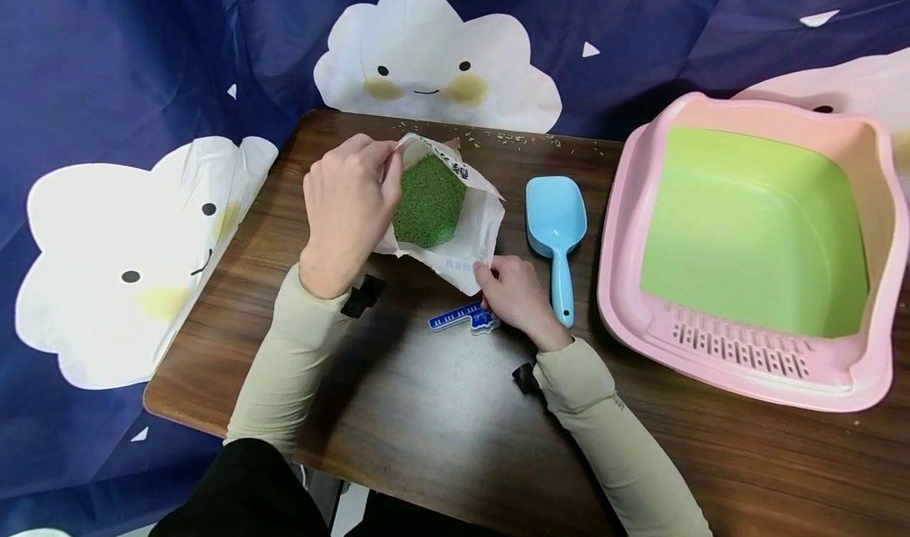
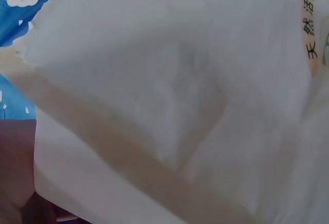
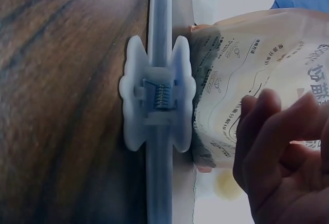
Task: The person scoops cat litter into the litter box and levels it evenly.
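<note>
From far off, I watch the two hands. The left hand (image 1: 351, 205) has bent fingers and pinches the left edge of a white bag with dark writing (image 1: 482, 225). The right hand (image 1: 516, 294) is nearly closed too, and pinches the bag's near right corner. The bag sits on the brown wooden worktop (image 1: 419, 411), between the hands, with its mouth wide open. To hold it well, I would pull both edges apart gently, so the thin bag does not rip, and tip it as little as I can so nothing spills.

Inside the bag is a heap of small green grains (image 1: 426, 197). By the right hand lies a blue and white clip with a piano-key pattern (image 1: 455, 316). Next comes a light blue plastic scoop (image 1: 556, 213); I see only its smooth bowl. Farther right is a big pink plastic tub (image 1: 617, 245), and all I see in it is its green bottom.
</note>
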`<action>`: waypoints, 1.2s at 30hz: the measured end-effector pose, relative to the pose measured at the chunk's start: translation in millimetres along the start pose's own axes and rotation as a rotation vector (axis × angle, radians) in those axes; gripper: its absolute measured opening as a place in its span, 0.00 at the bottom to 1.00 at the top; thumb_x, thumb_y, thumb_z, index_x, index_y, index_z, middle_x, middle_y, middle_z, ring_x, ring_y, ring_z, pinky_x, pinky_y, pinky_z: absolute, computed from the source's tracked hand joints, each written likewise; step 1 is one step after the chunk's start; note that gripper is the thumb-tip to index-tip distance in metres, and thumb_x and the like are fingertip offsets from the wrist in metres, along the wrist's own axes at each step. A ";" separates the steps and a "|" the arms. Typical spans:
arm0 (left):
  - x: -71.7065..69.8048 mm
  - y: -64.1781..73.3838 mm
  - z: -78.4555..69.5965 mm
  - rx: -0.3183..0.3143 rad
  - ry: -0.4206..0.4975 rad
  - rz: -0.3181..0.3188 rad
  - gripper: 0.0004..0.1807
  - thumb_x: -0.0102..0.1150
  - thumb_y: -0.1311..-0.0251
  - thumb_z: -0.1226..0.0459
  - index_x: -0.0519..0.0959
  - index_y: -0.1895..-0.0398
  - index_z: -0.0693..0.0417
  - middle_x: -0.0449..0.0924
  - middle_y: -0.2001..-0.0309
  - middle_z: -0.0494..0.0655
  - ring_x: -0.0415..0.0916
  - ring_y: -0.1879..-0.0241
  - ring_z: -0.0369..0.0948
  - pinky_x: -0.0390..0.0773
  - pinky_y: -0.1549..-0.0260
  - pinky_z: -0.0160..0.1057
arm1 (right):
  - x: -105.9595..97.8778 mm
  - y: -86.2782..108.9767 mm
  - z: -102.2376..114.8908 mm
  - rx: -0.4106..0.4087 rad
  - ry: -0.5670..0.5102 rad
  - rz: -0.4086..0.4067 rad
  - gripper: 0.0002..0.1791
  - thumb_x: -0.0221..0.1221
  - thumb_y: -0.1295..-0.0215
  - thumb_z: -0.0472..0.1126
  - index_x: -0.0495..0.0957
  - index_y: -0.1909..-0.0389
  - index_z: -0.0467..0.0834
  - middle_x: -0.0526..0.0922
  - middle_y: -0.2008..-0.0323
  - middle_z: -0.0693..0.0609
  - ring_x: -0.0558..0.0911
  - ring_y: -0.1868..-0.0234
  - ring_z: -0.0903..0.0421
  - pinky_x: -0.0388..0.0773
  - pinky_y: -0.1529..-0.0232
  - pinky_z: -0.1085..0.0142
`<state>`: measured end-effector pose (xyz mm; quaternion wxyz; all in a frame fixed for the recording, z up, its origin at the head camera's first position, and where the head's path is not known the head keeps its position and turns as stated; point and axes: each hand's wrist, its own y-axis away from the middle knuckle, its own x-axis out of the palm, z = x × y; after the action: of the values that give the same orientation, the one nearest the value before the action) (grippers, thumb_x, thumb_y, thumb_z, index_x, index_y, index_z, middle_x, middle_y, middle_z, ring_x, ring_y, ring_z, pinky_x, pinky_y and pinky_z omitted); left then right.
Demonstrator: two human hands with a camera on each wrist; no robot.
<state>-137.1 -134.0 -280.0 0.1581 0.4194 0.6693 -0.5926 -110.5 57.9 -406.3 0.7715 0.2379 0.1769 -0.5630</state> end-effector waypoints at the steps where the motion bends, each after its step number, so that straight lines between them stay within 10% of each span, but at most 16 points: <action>1: 0.2 1.0 0.2 0.006 0.005 -0.002 0.14 0.52 0.37 0.63 0.85 0.75 0.55 0.82 0.74 0.47 0.76 0.80 0.53 0.70 0.84 0.51 | 0.4 0.3 0.0 -0.006 0.011 0.002 0.21 0.46 0.28 0.48 0.80 0.75 0.42 0.80 0.84 0.47 0.76 0.86 0.58 0.73 0.81 0.65; 22: 13.3 11.4 -4.8 0.136 0.032 -0.010 0.12 0.52 0.37 0.65 0.85 0.71 0.52 0.72 0.81 0.44 0.67 0.87 0.46 0.65 0.89 0.45 | -11.3 -1.2 -6.2 -0.022 -0.029 -0.137 0.22 0.47 0.27 0.43 0.75 0.79 0.36 0.82 0.83 0.42 0.76 0.89 0.56 0.73 0.83 0.62; 36: 20.5 9.0 -2.0 0.105 -0.007 0.009 0.10 0.52 0.38 0.65 0.85 0.69 0.51 0.73 0.80 0.47 0.74 0.80 0.51 0.69 0.86 0.50 | -5.9 -20.0 -4.1 -0.019 -0.050 -0.206 0.20 0.48 0.27 0.43 0.74 0.78 0.39 0.82 0.84 0.44 0.76 0.90 0.57 0.74 0.83 0.63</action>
<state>-142.0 -124.9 -300.0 0.1411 0.4281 0.6347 -0.6277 -131.3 59.7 -409.8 0.7158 0.1968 0.1865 -0.6435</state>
